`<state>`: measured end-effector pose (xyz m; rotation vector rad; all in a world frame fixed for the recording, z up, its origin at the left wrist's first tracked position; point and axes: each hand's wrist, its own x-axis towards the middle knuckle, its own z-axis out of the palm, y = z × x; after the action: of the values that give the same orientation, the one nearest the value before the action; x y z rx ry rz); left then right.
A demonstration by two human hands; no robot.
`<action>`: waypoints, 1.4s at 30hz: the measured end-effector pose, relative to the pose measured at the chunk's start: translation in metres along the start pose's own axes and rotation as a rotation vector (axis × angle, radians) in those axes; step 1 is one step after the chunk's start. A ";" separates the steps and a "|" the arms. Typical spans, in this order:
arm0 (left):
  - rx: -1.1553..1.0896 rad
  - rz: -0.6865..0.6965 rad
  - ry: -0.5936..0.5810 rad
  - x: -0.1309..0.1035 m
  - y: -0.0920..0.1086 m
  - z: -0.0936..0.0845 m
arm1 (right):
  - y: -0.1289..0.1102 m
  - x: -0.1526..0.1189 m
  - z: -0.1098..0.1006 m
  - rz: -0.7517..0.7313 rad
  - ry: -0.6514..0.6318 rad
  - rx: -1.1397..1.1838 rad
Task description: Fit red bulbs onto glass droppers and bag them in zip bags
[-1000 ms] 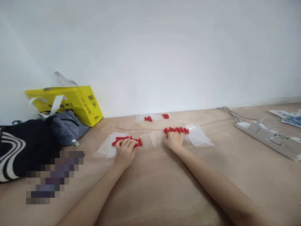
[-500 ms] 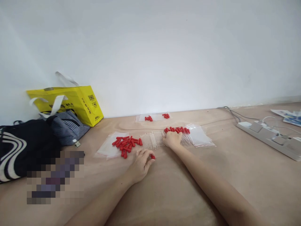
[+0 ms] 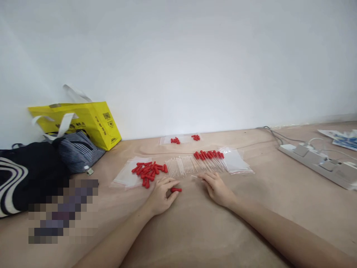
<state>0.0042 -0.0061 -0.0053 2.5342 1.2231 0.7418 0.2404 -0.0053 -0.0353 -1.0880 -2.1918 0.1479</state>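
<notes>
A red bulb is partly ringed by the left hand, whether gripped cannot be told; a thin tube is pinched by the right hand, near side of the tube row.

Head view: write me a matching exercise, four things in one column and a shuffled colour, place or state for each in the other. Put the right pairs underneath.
Things
1. Left hand
2. Power strip
3. Right hand
4. Printed tote bag

Descriptions
A. Yellow, near the wall
B. Holds a thin pale tube
C. Has plugs in it
D. Holds one red dropper bulb

Pairs: 1-D, 2-C, 3-B, 4-A
</notes>
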 end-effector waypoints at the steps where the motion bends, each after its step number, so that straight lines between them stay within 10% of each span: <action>1: 0.020 0.019 -0.004 0.000 -0.001 0.001 | -0.003 -0.001 0.000 -0.014 -0.009 -0.006; 25: 0.118 -0.118 0.190 0.001 0.012 0.014 | -0.041 0.003 0.015 -0.132 0.116 -0.121; 42: 0.117 0.106 0.162 -0.004 0.024 0.011 | -0.035 0.007 0.004 -0.262 0.096 -0.123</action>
<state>0.0237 -0.0245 -0.0062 2.6974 1.2219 0.9416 0.2120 -0.0217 -0.0213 -0.8428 -2.2556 -0.1543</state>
